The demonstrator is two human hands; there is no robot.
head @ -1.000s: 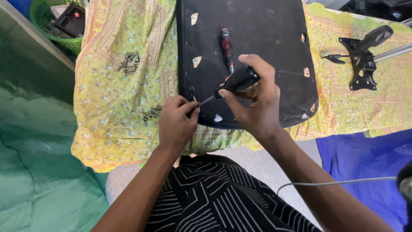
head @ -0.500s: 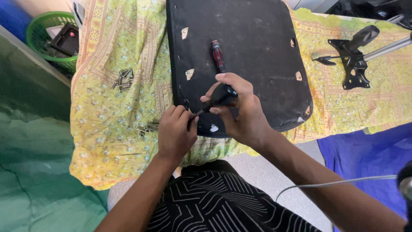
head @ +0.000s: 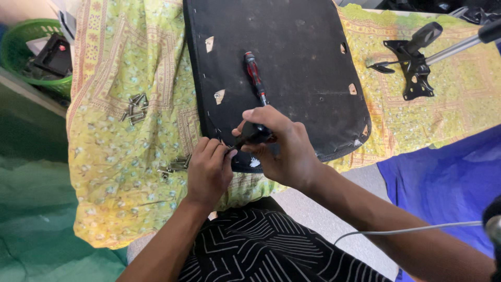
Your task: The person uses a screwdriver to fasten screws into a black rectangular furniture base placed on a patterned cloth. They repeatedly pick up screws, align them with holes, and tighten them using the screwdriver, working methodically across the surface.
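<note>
Here, the right hand (head: 284,151) grips a screwdriver (head: 249,137) at the seat pad's (head: 292,68) near edge. The left hand (head: 209,169) pinches its tip; keeping it square should prevent slipping.

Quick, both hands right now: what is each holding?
Left hand: fingers curled shut at the tip of the black-handled screwdriver; what they pinch cannot be told.
Right hand: closed around that screwdriver's handle.

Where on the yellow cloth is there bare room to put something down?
Free: the yellow cloth below the upper screws, and between the black panel and the metal bracket. Crowded: the panel's near edge, under left hand and right hand.
</note>
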